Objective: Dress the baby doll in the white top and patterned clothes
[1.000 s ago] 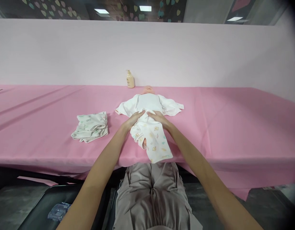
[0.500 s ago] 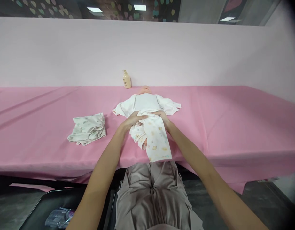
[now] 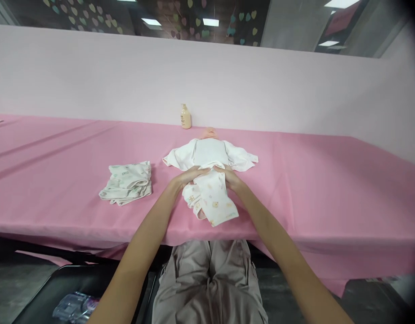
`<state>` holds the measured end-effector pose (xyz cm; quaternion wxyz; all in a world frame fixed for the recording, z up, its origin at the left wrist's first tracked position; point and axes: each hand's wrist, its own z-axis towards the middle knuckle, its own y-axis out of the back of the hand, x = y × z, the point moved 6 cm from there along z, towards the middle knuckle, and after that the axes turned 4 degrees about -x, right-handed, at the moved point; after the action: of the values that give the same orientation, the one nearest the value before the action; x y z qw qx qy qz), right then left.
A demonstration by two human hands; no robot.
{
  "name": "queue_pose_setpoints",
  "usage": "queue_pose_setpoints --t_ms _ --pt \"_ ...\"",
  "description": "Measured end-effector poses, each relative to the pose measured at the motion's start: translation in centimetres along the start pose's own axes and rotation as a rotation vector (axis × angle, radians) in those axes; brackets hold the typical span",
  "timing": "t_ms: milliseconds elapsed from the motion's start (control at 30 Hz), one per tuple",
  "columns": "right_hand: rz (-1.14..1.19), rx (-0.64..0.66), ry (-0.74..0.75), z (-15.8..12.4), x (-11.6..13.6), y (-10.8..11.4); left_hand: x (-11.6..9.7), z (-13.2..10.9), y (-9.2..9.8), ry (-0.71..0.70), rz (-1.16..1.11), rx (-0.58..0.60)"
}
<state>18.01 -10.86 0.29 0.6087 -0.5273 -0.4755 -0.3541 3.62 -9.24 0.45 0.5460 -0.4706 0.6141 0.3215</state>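
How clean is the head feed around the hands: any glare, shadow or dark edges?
Head view: bright light panels at the top, clear of the left hand and right hand; head view: soft shadow toward the right of the pink cloth, the far right edge fading to black; head view: the bottle's label too small to read.
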Motion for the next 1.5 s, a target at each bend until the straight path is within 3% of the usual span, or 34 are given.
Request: queue_pose_setpoints --t_ms 133,233,400,467,600,733,800,900,1067,1167,1333,1433,1500 --pt "-0.043 -0.025 -0.012 -0.3 0.5 0.0 0.0 -0.4 -0.2 0.037 0.075 0.081" --pt "-0.121 0.095 -0.011 -0.7 1.0 -0.8 -0.4 -0.7 -0.7 -0.024 -0.058 0.139" --pt "-0.381 0.264 -0.076 -1.1 0.2 -1.5 0.1 -0.5 -0.2 -0.016 -0.158 0.114" --pt "-0.292 0.227 -0.068 -0.9 -0.2 -1.5 0.4 -0.3 0.0 0.003 -0.156 0.102" --pt "-0.004 0.012 -0.002 0.0 -0.6 -0.9 0.5 0.0 -0.1 0.047 -0.16 0.072" --pt "0.063 -0.119 -0.023 0.5 -0.9 -0.6 0.8 -0.1 -1.1 0.162 -0.193 0.121" --pt "0.063 -0.163 -0.058 0.5 -0.8 -0.5 0.7 -0.1 -1.1 0.146 -0.162 0.121" --pt "0.046 -0.174 -0.11 0.3 -0.7 -0.5 0.0 0.0 -0.4 0.042 -0.041 0.098" --pt "0.081 -0.092 -0.114 0.1 -0.5 -0.7 -0.2 -0.3 -0.3 0.028 0.13 0.246" --pt "0.131 -0.028 -0.093 -0.2 0.0 -0.9 -0.1 -0.1 -0.1 0.015 0.089 0.285" --pt "0.016 0.15 -0.014 -0.9 1.1 -2.0 0.6 0.5 0.5 0.009 -0.034 0.205" --pt "-0.08 0.128 0.054 -0.8 1.3 -2.2 0.8 0.5 0.6 -0.014 -0.14 0.114" --pt "0.005 0.091 0.018 -0.4 0.7 -2.2 0.9 0.4 0.4 -0.012 -0.179 0.072"
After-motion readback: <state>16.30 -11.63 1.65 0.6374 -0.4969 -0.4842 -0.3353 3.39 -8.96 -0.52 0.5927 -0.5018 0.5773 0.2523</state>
